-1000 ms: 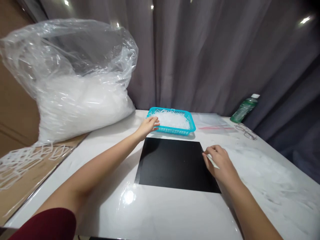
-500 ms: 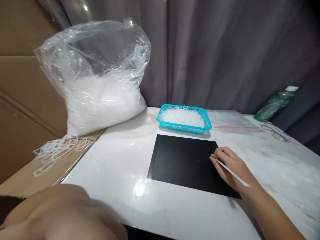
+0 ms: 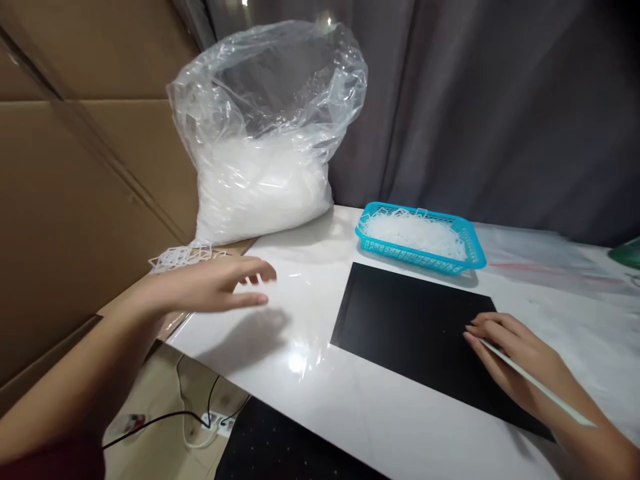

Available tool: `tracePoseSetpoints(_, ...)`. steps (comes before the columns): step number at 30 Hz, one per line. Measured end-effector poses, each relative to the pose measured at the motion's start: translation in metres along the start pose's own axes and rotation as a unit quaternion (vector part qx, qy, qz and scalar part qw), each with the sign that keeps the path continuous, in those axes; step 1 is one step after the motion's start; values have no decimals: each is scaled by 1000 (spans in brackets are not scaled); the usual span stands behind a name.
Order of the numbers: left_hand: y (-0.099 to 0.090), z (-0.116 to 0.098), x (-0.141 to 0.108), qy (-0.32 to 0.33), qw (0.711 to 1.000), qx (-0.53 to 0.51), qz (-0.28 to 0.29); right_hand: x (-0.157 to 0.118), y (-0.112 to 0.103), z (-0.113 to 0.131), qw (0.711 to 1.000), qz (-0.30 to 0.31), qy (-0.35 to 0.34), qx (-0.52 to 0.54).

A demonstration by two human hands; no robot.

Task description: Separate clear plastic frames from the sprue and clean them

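Note:
My left hand [image 3: 230, 283] hovers over the left part of the white table, thumb and fingers apart, with nothing between them. Behind its wrist lies a pile of thin white plastic frames [image 3: 175, 259]. My right hand [image 3: 520, 357] rests at the right side of a black mat [image 3: 400, 320], its fingers pinched on a thin pale strip [image 3: 540, 387] that slants back over the wrist. Beyond the mat, a blue plastic basket [image 3: 425, 257] holds many small white pieces, seemingly the same frames.
A large clear plastic bag [image 3: 270, 180] full of white pieces stands at the back left, beside cardboard boxes [image 3: 85, 187]. Flat clear plastic bags [image 3: 540, 257] lie right of the basket. A green bottle [image 3: 625, 253] shows at the right edge. Cables and a power strip [image 3: 219, 423] lie below the table.
My left hand has come from the lower left up over the table, its fingers now spread. The view has turned left. My right hand still pinches the strip at the mat.

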State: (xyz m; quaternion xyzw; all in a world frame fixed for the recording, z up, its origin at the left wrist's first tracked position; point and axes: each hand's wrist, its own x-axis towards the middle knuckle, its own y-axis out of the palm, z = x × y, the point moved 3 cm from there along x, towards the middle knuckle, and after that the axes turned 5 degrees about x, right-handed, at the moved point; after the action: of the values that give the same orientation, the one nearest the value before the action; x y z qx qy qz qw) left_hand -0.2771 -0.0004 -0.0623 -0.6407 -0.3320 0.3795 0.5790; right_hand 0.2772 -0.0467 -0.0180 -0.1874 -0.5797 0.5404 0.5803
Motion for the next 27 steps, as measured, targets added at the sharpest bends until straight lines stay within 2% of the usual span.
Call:
tracePoseSetpoints(1, -40, 2, 37, -10, 999, 15, 32, 0, 1, -1, 1000, 0, -4, -3)
tracePoseSetpoints(2, -72, 2, 65, -38, 998, 37, 21, -1, 1, -1, 1000, 1, -7, -5)
tracePoseSetpoints(3, -90, 0, 83, -68, 996, 50, 22, -1, 2, -2, 1000, 1, -9, -7)
tracePoseSetpoints(4, -97, -4, 93, -91, 994, 47, 24, -1, 2, -2, 1000, 1, -12, -8)
tracePoseSetpoints(5, -96, -9, 96, -105, 993, 44, 10, -1, 2, -2, 1000, -1, -15, -8)
tracePoseSetpoints(7, -81, -16, 93, -120, 992, 35, -33, -2, 2, -3, 1000, -10, -23, -7)
tracePoseSetpoints(10, -61, -18, 92, -124, 991, 17, -56, -2, 3, -3, 999, -18, -32, -5)
tracePoseSetpoints(12, -61, -22, 101, -116, 991, -2, -62, -2, 2, -1, 999, -26, -31, -1)
tracePoseSetpoints(14, -69, -38, 115, -87, 993, -27, -73, 0, 0, 4, 999, -38, -24, 5)
tracePoseSetpoints(16, -77, -72, 130, -31, 994, -59, -85, 2, -3, 11, 998, -51, -22, 9)
tracePoseSetpoints(19, -84, -144, 151, 88, 987, -109, -78, 6, -7, 23, 997, -59, -43, 9)
tracePoseSetpoints(22, -86, -213, 166, 230, 959, -142, -81, 7, -7, 26, 998, -46, -51, 13)
tracePoseSetpoints(24, -87, -240, 173, 287, 942, -130, -117, 7, -7, 24, 999, -36, -38, 16)
tracePoseSetpoints(27, -83, -249, 184, 291, 938, -113, -149, 7, -5, 20, 999, -21, -15, 29)
